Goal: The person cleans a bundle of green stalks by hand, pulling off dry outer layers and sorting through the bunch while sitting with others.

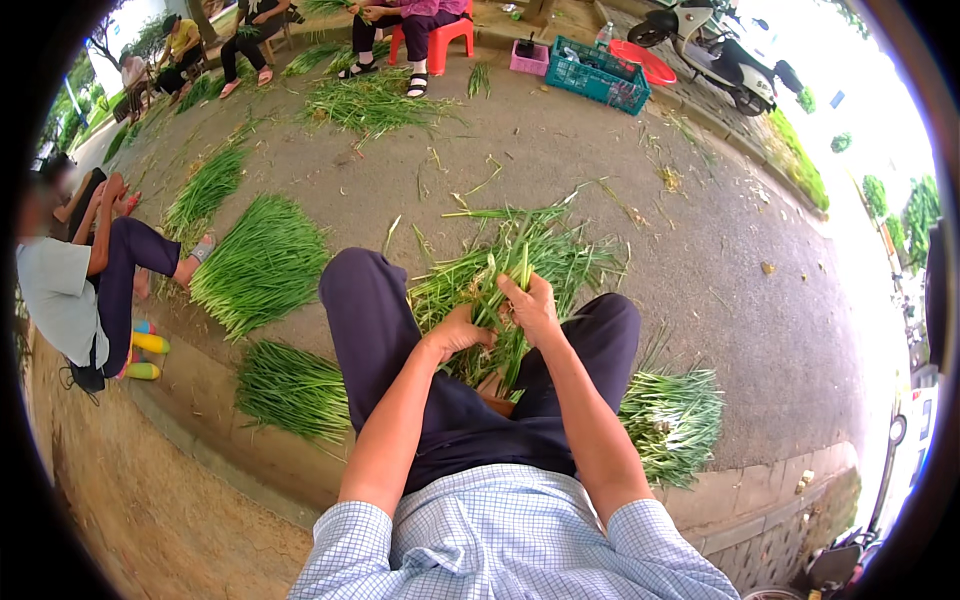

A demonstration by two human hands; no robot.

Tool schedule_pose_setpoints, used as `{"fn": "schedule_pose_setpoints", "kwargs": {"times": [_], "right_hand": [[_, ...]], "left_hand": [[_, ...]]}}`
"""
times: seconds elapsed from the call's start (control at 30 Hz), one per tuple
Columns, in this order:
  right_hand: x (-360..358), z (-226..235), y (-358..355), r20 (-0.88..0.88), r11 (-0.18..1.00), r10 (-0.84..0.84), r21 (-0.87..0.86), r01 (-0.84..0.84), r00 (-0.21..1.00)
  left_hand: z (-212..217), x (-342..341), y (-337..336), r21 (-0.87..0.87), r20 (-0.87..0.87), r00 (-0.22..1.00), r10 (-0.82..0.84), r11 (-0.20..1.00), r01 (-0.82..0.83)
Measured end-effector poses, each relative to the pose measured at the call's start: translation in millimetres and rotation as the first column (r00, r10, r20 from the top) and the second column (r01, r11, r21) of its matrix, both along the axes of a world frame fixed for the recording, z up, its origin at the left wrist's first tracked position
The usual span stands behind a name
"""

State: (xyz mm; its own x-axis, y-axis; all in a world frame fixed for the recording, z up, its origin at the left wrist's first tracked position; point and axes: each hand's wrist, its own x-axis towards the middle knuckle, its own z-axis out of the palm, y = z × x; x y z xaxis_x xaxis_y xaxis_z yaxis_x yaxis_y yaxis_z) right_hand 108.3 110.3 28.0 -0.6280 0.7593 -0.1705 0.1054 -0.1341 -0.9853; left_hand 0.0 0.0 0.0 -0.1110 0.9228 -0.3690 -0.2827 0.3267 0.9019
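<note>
Between my knees I hold a bunch of green chives, their pale ends tilted up. My right hand is closed round the stalks, its thumb on the upper part. Lower and to the left, my left hand is closed on the same bunch, with some of its fingers hidden among the leaves. A loose, tangled pile of chives spreads on the ground beneath and beyond my hands. Dry, yellowish leaves are mixed into it near my fingers.
Neat chive heaps lie to my left, by my left thigh and by my right thigh. A seated person is at the left. Farther off are more seated people, a teal crate, a red basin and a scooter.
</note>
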Motion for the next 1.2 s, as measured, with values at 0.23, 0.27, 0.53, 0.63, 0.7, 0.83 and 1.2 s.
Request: {"fn": "schedule_pose_setpoints", "kwargs": {"times": [0.23,0.27,0.53,0.63,0.7,0.83,1.2], "right_hand": [[0.3,15.9,-2.1,-0.24,0.945,-0.326,-0.111,0.308,0.914],[4.3,14.8,1.7,-0.284,0.932,-0.362,-0.149,0.332,0.888],[9.4,-10.4,-14.6,0.156,0.992,-0.049,0.119,0.03,0.987],[12.1,-2.7,-16.4,0.085,0.997,-0.046,-0.061,0.051,0.995],[15.6,-8.0,-7.2,0.061,0.991,-0.12,-0.047,0.123,0.991],[43.6,-14.4,25.3,0.059,0.94,-0.337,-0.031,0.339,0.94],[35.7,-55.3,27.2,0.67,0.857,-0.158,0.458,-0.235,0.726]], "left_hand": [[-8.5,-14.5,-5.9,0.051,0.238,0.927,0.29,0.949,-0.31],[-6.2,-16.1,-4.6,0.059,0.257,0.909,0.329,0.933,-0.355],[-2.5,-8.4,-0.4,0.104,0.27,0.906,0.325,0.926,-0.363],[4.8,-9.4,-3.2,0.05,0.306,0.897,0.318,0.936,-0.349],[-2.0,-17.1,-4.7,0.038,0.341,0.872,0.352,0.922,-0.386],[-7.3,-29.2,-5.7,0.095,0.32,0.852,0.415,0.881,-0.464],[-9.8,-42.9,-11.3,0.127,0.341,0.777,0.528,0.793,-0.595]]}}
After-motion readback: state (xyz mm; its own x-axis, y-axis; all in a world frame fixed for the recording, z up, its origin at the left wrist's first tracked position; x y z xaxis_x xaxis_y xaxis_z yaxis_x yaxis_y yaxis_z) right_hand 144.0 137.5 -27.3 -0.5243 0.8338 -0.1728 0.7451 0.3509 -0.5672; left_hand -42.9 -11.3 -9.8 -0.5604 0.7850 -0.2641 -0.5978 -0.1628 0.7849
